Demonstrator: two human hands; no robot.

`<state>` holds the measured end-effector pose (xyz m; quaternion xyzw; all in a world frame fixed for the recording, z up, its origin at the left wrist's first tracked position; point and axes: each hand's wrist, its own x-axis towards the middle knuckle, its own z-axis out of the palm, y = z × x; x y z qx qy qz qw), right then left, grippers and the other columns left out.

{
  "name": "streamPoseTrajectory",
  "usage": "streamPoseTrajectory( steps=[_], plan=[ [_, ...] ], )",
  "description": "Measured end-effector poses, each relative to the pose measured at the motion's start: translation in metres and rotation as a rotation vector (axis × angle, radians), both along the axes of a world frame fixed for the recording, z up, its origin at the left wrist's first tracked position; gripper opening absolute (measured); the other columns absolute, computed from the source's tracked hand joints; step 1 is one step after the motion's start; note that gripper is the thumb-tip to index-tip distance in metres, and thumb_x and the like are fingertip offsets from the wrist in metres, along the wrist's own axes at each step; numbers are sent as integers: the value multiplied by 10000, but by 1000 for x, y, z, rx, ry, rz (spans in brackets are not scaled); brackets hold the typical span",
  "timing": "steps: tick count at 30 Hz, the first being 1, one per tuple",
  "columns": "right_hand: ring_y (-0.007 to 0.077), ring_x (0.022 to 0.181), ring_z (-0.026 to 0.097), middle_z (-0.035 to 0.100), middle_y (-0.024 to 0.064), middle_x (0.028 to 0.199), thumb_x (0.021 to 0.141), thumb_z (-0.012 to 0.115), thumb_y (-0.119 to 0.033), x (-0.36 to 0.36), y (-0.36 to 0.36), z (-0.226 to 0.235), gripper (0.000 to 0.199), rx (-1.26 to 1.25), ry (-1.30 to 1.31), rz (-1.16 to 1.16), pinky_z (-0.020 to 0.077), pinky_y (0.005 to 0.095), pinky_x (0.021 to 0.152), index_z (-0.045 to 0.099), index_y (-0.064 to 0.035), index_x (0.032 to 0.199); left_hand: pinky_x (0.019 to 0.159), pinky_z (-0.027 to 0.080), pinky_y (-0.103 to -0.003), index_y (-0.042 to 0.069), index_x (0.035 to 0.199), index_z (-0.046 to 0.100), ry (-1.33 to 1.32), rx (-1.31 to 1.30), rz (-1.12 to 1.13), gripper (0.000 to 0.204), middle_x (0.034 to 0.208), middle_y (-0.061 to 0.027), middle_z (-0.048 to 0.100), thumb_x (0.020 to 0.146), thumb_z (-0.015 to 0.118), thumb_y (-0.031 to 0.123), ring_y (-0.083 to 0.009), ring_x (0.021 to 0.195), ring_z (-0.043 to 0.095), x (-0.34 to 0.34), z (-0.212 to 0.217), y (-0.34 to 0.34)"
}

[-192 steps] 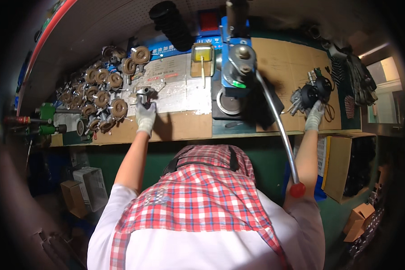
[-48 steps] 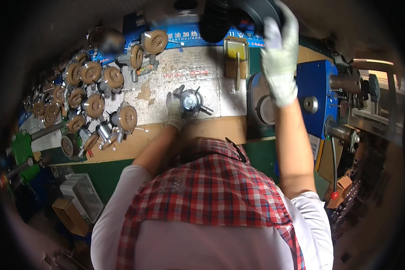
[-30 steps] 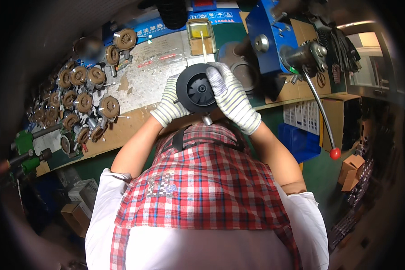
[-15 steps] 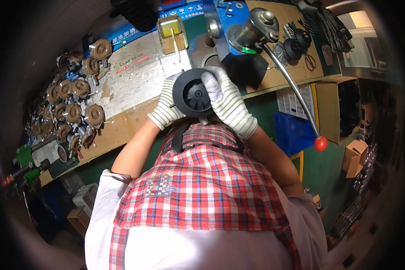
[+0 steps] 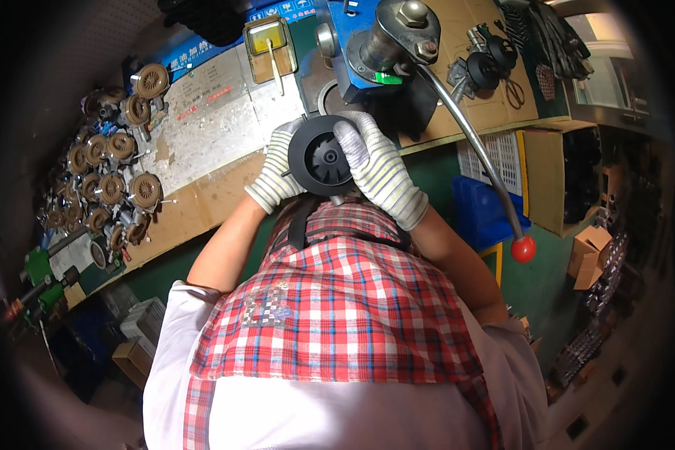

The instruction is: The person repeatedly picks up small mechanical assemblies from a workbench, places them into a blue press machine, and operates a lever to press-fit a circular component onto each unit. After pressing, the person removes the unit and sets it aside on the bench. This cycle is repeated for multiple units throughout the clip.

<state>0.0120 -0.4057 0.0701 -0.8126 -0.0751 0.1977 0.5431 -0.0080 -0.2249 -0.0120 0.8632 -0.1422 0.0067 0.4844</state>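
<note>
Close to my body, at the bench's front edge, I hold up a black round fan housing [image 5: 301, 161] with a bladed wheel in its open middle. My left hand [image 5: 275, 166], in a striped knit glove, is closed on the housing's left side, with its fingers partly hidden. The gloved right hand [image 5: 388, 174] wraps round the right side, its thumb over the upper right rim. Just beyond the hands stands a blue lever press [image 5: 352, 30] with a metal head [image 5: 403, 34]. Its long steel lever [image 5: 472, 133] ends in a red ball knob [image 5: 523, 249].
Several brown-wheeled metal assemblies [image 5: 112, 190] crowd the bench's left. A tray with yellow contents and a brush [image 5: 277, 71] sits at the back. Two black-capped assemblies [image 5: 484, 70] lie right of the press. A blue bin [image 5: 469, 214] and a cardboard box [image 5: 544, 180] stand lower right.
The bench, press and parts on it have shifted left in view, and the lever's knob appears slightly lower. Both hands keep the same hold on the fan housing.
</note>
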Motion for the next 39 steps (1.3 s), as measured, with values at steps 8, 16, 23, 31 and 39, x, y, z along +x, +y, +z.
streamPoseTrajectory(
  steps=[8,16,23,31,39],
  plan=[
    [415,1028,587,626,241,1061,943,475,-488,1,-3,-13,523,-70,25,7,460,440,904,518,-33,1197,838,485,-362,61,1090,584,52,15,-46,704,985,-123,642,515,819,390,-269,897,611,-5,-2,-4],
    [261,1040,537,587,139,1137,934,536,-399,42,-31,-98,467,-98,250,95,428,330,928,529,-32,1224,1031,422,-364,84,1281,513,993,-917,-301,431,1233,-48,593,889,619,227,-195,1096,557,0,-88,-15],
    [325,965,593,588,217,1074,744,715,-320,112,-76,-172,555,-807,-1141,474,515,381,797,512,45,1109,1019,390,-432,56,1262,534,1060,-1093,-286,445,1264,-108,582,903,528,318,-274,1106,542,61,-77,-34],
    [339,1109,558,594,213,1164,837,577,-243,115,-32,-163,551,-527,-339,72,433,383,971,369,-15,1293,1054,345,-520,101,1282,509,627,-1258,-164,538,1291,-122,561,982,301,497,-307,1204,494,113,-103,-48],
    [276,877,645,682,102,921,902,454,-256,100,-23,-125,221,-822,-631,197,502,386,802,624,-116,884,1013,396,-472,116,1204,540,278,-723,-44,434,1212,-87,592,932,434,438,-265,1127,529,105,-106,-47]
  ],
)
